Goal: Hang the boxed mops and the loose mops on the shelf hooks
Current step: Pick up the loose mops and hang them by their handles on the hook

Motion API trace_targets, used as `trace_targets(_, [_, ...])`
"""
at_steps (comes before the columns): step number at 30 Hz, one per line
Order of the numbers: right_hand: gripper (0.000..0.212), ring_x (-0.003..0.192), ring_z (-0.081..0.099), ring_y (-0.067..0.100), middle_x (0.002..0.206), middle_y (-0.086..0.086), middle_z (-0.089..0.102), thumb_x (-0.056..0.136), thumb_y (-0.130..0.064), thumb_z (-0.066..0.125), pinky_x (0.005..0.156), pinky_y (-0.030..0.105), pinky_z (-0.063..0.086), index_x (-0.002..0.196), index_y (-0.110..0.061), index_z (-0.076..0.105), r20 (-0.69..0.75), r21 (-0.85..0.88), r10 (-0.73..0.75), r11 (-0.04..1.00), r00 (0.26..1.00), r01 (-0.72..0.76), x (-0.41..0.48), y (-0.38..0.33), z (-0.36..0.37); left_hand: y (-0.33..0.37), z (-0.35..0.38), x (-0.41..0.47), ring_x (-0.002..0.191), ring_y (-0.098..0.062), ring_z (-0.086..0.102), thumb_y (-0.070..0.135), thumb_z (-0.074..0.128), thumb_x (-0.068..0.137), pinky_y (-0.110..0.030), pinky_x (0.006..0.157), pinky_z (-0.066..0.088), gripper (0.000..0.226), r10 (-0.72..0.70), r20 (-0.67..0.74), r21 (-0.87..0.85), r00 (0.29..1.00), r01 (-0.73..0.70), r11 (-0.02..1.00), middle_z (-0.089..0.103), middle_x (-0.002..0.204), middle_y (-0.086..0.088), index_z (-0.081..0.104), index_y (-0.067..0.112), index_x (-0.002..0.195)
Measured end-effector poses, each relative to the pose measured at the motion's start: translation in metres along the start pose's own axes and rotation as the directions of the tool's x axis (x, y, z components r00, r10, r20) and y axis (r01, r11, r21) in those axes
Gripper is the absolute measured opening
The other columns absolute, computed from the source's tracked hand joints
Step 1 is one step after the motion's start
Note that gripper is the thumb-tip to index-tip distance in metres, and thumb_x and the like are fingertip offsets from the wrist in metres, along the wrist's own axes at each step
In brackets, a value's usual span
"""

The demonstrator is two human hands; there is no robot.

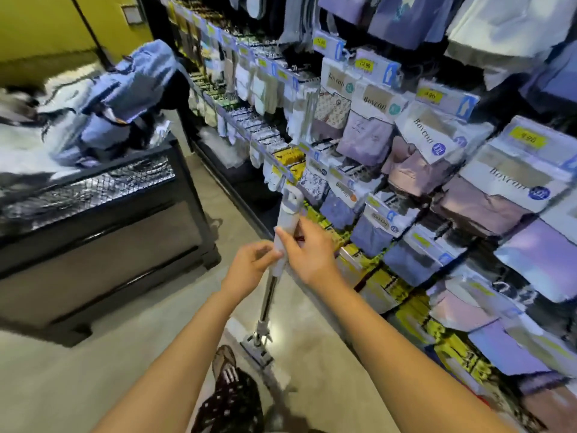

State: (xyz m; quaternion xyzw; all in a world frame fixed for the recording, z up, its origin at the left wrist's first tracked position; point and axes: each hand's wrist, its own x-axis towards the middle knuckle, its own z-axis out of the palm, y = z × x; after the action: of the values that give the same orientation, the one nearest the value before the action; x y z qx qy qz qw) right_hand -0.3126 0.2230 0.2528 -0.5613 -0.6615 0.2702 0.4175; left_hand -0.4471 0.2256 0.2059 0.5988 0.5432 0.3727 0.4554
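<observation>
Now the loose mop (270, 295) is held upright in the aisle, head down by the floor, hanging cap raised beside the hung packets (365, 135). Its white grip is pinched by the left hand (253, 264) and clasped by the right hand (307, 254): 2 holds, probably so the top can be steadied for hooking.

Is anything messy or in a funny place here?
Yes. A mop, leaning, is gripped by the left hand and right hand, its head low by the floor, in front of a rack of packed clothes, with no other mops in view. At left, garments lie heaped untidily in a black bin.
</observation>
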Motion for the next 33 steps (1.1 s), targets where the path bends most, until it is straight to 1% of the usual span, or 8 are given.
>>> trace_targets(4, [0.013,0.068,0.054,0.010,0.073,-0.005,0.057,0.090,-0.026,0.063,0.062,0.021,0.042,0.084,-0.017,0.056,0.169,0.173,-0.157,0.977,0.973,0.127,-0.032,-0.041,-0.001,0.017,-0.008,-0.068,0.065,0.008,0.058,0.058,0.056,0.074,-0.022,0.067,0.045,0.023,0.034,-0.289,0.005,0.957,-0.034,0.999,0.064,0.072,0.014,0.062,0.036,0.074])
trace_targets(7, [0.030,0.082,0.062,0.018,0.087,0.003,0.064,0.089,-0.033,0.056,0.070,0.030,0.048,0.100,-0.006,0.065,0.254,0.285,-0.282,0.936,0.925,0.207,-0.065,-0.078,0.010,0.021,-0.021,-0.126,0.073,-0.002,0.062,0.082,0.055,0.068,-0.035,0.073,0.051,0.040,0.021,-0.451,-0.041,0.892,-0.045,0.998,0.069,0.074,0.013,0.066,0.045,0.075])
trace_targets(11, [0.026,0.071,0.050,-0.003,0.078,-0.015,0.053,0.089,-0.029,0.055,0.065,0.011,0.035,0.102,-0.008,0.065,0.381,0.380,-0.396,0.891,0.835,0.249,-0.107,-0.126,0.024,0.036,-0.036,-0.192,0.064,-0.001,0.055,0.060,0.073,0.059,-0.033,0.067,0.045,0.024,-0.080,-0.663,-0.224,0.744,-0.095,0.970,0.065,0.063,0.015,0.070,0.037,0.065])
trace_targets(17, [0.006,0.068,0.056,-0.009,0.080,-0.014,0.062,0.092,-0.019,0.065,0.065,0.009,0.043,0.098,-0.018,0.064,0.615,0.522,-0.453,0.847,0.646,0.097,-0.180,-0.190,0.055,0.030,-0.053,-0.302,0.052,0.003,0.051,0.010,0.070,0.080,-0.024,0.057,0.039,0.020,-0.195,-0.832,-0.316,0.519,-0.156,0.936,0.059,0.053,0.014,0.055,0.014,0.068])
trace_targets(23, [0.020,0.068,0.056,0.002,0.080,0.011,0.070,0.088,-0.018,0.069,0.061,0.013,0.044,0.093,0.002,0.071,0.764,0.548,-0.519,0.836,0.383,0.040,-0.293,-0.256,0.090,0.007,-0.066,-0.456,0.070,-0.019,0.053,0.031,0.077,0.068,-0.029,0.060,0.038,0.022,-0.285,-0.914,-0.332,0.290,-0.127,0.935,0.060,0.070,-0.003,0.060,0.016,0.073])
trace_targets(26, [0.013,0.060,0.053,-0.007,0.065,-0.008,0.068,0.087,-0.014,0.071,0.057,0.008,0.040,0.074,-0.014,0.069,0.795,0.570,-0.560,0.821,0.235,0.030,-0.363,-0.289,0.106,0.003,-0.068,-0.538,0.070,-0.017,0.051,0.022,0.070,0.074,-0.030,0.059,0.037,0.014,-0.303,-0.933,-0.327,0.192,-0.107,0.939,0.057,0.073,-0.011,0.059,0.013,0.074])
trace_targets(29, [0.003,0.062,0.056,-0.010,0.069,-0.012,0.063,0.087,-0.012,0.070,0.059,0.006,0.041,0.083,-0.012,0.070,0.789,0.607,-0.602,0.794,0.125,-0.010,-0.432,-0.319,0.116,0.000,-0.070,-0.621,0.067,-0.014,0.052,0.013,0.073,0.082,-0.031,0.059,0.038,0.015,-0.300,-0.948,-0.303,0.106,-0.016,0.953,0.057,0.072,-0.009,0.060,0.015,0.075])
trace_targets(33, [0.009,0.061,0.055,-0.012,0.070,-0.012,0.060,0.086,-0.008,0.069,0.059,0.004,0.040,0.082,-0.015,0.066,0.746,0.665,-0.666,0.745,0.005,-0.048,-0.521,-0.354,0.125,0.005,-0.067,-0.722,0.071,-0.031,0.058,0.036,0.074,0.080,-0.047,0.062,0.048,0.022,-0.225,-0.974,-0.225,-0.014,0.140,0.964,0.060,0.074,-0.010,0.059,0.020,0.076])
